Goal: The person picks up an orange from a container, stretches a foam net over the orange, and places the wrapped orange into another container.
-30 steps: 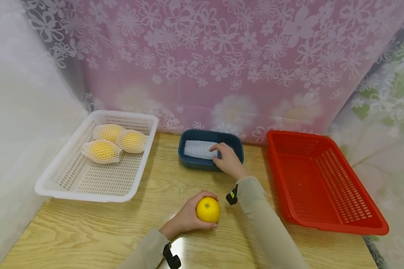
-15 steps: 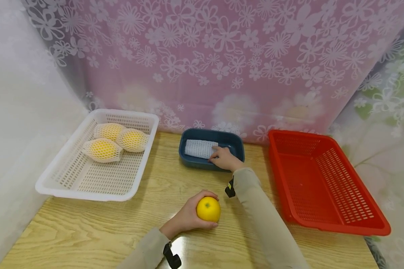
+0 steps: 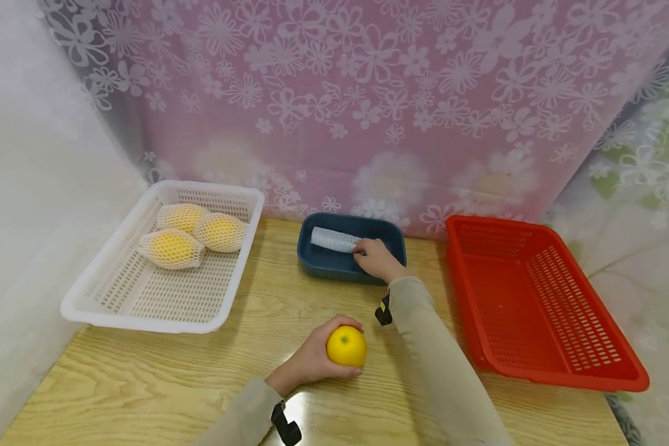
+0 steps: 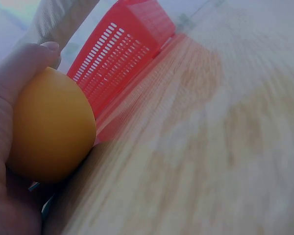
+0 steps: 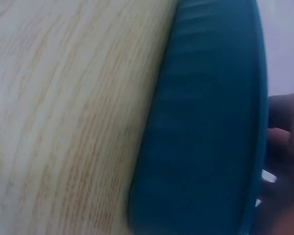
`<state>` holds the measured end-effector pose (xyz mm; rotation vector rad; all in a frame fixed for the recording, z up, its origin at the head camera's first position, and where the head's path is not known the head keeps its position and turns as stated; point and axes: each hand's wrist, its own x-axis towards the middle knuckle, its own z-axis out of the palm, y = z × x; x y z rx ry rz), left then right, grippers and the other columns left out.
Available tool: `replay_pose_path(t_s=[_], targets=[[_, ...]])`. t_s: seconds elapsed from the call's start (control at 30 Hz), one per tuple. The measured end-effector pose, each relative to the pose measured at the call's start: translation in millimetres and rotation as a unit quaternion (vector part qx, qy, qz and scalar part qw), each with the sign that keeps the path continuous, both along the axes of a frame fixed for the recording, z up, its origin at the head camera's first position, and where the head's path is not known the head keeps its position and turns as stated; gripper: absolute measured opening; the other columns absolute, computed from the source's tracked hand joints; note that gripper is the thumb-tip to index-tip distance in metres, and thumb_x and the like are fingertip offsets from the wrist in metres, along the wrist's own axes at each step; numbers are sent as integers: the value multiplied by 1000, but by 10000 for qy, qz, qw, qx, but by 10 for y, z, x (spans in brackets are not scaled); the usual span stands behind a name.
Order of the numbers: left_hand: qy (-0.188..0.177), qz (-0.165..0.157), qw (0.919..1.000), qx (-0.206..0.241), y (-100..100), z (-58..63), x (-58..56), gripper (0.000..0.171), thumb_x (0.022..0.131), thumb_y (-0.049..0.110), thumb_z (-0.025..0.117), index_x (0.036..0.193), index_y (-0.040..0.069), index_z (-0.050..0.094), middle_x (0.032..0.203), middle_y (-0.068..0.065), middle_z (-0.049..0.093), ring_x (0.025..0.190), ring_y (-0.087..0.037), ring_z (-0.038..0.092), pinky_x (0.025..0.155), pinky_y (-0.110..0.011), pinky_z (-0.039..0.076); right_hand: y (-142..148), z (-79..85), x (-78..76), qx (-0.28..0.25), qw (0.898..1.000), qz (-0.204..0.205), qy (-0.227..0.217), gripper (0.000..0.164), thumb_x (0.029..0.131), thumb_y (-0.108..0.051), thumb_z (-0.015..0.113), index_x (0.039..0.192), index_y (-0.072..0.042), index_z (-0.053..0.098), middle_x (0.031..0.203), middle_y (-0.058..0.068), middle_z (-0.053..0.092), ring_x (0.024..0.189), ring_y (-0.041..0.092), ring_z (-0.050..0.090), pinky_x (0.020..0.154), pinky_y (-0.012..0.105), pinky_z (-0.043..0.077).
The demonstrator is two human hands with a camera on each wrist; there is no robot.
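Observation:
On the tabletop my left hand [image 3: 311,357] grips a round yellow orange [image 3: 346,347], thumb on the near side and fingers around the far side. The left wrist view shows this orange [image 4: 54,125] against the palm. Further forward, my right hand [image 3: 380,259] reaches into a dark blue plastic bin [image 3: 334,270]. Its thumb and fingers pinch the right end of a white foam net sleeve [image 3: 333,240], which slants inside the bin. In the right wrist view, the bin wall [image 5: 201,117] hides much of the right hand [image 5: 286,161].
At the left stands a white slotted basket [image 3: 167,310] holding 3 yellow fruits [image 3: 174,248] in foam nets. A red slotted basket [image 3: 502,334] stands at the right. Behind the wooden table [image 3: 161,384] hangs a pink flowered curtain [image 3: 334,124].
My right hand has lowered into the bin and taken hold of the net sleeve's right end. The sleeve has shifted, tilted and looks narrower. My left hand keeps its grip on the orange.

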<state>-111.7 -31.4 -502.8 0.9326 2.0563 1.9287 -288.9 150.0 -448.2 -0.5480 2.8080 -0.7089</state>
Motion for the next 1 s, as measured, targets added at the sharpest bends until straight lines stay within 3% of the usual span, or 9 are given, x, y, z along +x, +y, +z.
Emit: replay_pose_path(t_s=[0.13,0.3,0.37,0.53,0.67,0.93,1.0], targets=[[4,62,10000,4,-1,-2,11,64,74,8,86,129,16,54,126,-16,60,107,-17,59,90,-35,51,65,41,35,-645,9942,-477,720,23,99,-14,59,112,-1,73,123,16,65,111,32,60,91,47,51],[-5,103,9999,-1,-3,-10,20,64,74,8,86,129,16,55,126,-12,60,107,-17,59,89,-35,51,139,162,87,-1340,9729,-865,1672,13,91,-9,70,96,0,77,98,16,73,86,30,66,75,42,55],[3,113,9999,-8,-4,-13,20,64,74,7,86,129,16,55,127,-12,60,107,-17,59,89,-35,52,163,230,114,-1838,9611,-1070,1762,11,88,-7,72,94,1,77,90,17,73,77,30,66,67,37,56],[30,130,9999,-2,-5,-9,19,64,73,7,86,128,15,56,126,-12,60,107,-16,59,89,-34,51,204,400,229,-3559,9142,-1477,1253,17,88,-8,75,98,5,75,91,19,71,76,36,68,60,26,57],[48,90,9999,14,-2,-9,12,63,74,7,86,128,14,55,126,-13,60,107,-17,59,88,-34,52,225,504,357,-4410,8818,-1383,940,24,89,-10,75,102,9,72,96,16,70,82,35,67,64,27,58],[193,138,9997,-70,-6,-25,15,61,76,11,85,129,14,54,127,-18,58,108,-16,58,89,-34,51,238,711,727,-5078,8543,-923,614,26,92,-10,71,105,12,69,98,8,69,83,21,66,73,31,58],[276,146,9995,-89,9,-126,-21,62,77,15,86,130,12,53,129,-15,58,109,-17,58,91,-35,50,233,755,838,-5168,8499,-869,554,25,92,-10,71,105,11,69,101,10,69,84,22,67,75,32,58]])
